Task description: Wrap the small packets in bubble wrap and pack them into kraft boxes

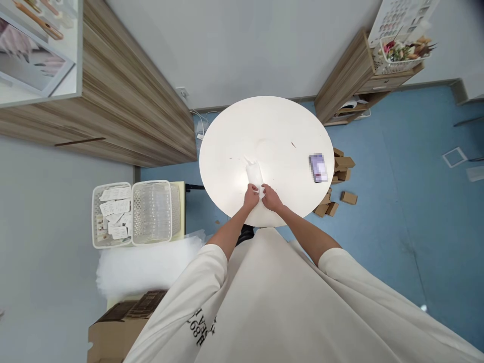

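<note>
A white, translucent wrapping sheet (254, 174) lies lengthwise on the round white table (230, 131), with a loose, crumpled corner at its far end. My left hand (251, 196) pinches the near left edge of the sheet. Close beside it, my right hand (271, 197) grips the near right edge, its fingers curled inward. Whether something is wrapped inside the sheet cannot be made out. Toward the table's right edge lies a purple, blurred flat item (318, 168), apart from both hands.
At left stand a white basket of printed packets (111, 244), a basket of clear plastic pieces (151, 243), a pile of translucent sheets (147, 267) and an open cardboard box (113, 333). Small brown boxes (348, 197) lie on the floor at right. Wooden cabinets (143, 101) flank the table.
</note>
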Available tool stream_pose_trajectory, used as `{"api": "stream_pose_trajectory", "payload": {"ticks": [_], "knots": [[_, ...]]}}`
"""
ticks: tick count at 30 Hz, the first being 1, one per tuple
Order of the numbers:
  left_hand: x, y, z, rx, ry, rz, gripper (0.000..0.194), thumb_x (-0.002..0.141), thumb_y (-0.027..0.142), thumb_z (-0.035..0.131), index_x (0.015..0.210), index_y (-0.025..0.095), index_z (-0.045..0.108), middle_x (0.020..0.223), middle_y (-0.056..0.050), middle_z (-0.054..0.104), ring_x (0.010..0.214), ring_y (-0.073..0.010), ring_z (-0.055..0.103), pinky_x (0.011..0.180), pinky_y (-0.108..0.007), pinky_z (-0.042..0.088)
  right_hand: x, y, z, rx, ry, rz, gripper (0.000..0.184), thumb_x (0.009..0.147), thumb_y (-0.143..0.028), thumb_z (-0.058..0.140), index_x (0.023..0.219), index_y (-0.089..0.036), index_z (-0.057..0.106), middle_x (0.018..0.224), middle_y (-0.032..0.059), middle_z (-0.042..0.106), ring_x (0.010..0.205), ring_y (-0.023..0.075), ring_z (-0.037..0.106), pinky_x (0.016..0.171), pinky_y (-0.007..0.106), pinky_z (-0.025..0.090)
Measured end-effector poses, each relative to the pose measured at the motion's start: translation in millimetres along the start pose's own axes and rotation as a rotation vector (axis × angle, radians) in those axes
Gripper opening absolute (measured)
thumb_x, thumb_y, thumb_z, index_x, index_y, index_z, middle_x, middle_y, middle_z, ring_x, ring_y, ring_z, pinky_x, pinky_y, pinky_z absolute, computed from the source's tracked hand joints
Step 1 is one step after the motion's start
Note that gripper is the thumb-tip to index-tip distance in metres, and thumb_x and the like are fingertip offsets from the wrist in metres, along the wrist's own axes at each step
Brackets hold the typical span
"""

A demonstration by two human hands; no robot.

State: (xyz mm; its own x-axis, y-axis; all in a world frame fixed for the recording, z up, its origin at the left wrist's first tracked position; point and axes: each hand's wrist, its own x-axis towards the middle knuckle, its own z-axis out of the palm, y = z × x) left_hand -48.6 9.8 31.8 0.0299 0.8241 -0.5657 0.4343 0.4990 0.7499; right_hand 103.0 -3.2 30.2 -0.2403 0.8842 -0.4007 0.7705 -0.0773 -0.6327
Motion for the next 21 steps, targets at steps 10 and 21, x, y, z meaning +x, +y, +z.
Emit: {"api": "stream_pose_trajectory", "payload": {"ticks": [10, 21], "knots": [[-15, -2, 13.4, -0.048, 0.026, -0.028, 0.049, 0.082, 0.004, 0.055, 0.123, 0.026, 0.039, 0.13, -0.006, 0.056, 0.098, -0.0137, 0.068, 0.089, -0.033, 0.051, 2, 5, -5, -0.11, -0.125, -0.078, 0.06, 0.084, -0.004, 0.046, 0.141, -0.022, 0.05, 0.122, 0.011, 0.051, 0.109, 0.0235, 0.052, 0.091, 0.034, 0.046], [-21, -21, -10.5, 0.716, -0.062, 0.424, 0.071, 0.08, 0.004, 0.051, 0.148, 0.017, 0.035, 0.162, -0.016, 0.031, 0.151, -0.0324, 0.027, 0.12, -0.051, 0.023, 1, 10, -1, -0.166, -0.09, -0.136, 0.059, 0.088, -0.005, 0.043, 0.145, -0.017, 0.051, 0.124, 0.0123, 0.052, 0.112, 0.0236, 0.051, 0.094, 0.035, 0.047]]}}
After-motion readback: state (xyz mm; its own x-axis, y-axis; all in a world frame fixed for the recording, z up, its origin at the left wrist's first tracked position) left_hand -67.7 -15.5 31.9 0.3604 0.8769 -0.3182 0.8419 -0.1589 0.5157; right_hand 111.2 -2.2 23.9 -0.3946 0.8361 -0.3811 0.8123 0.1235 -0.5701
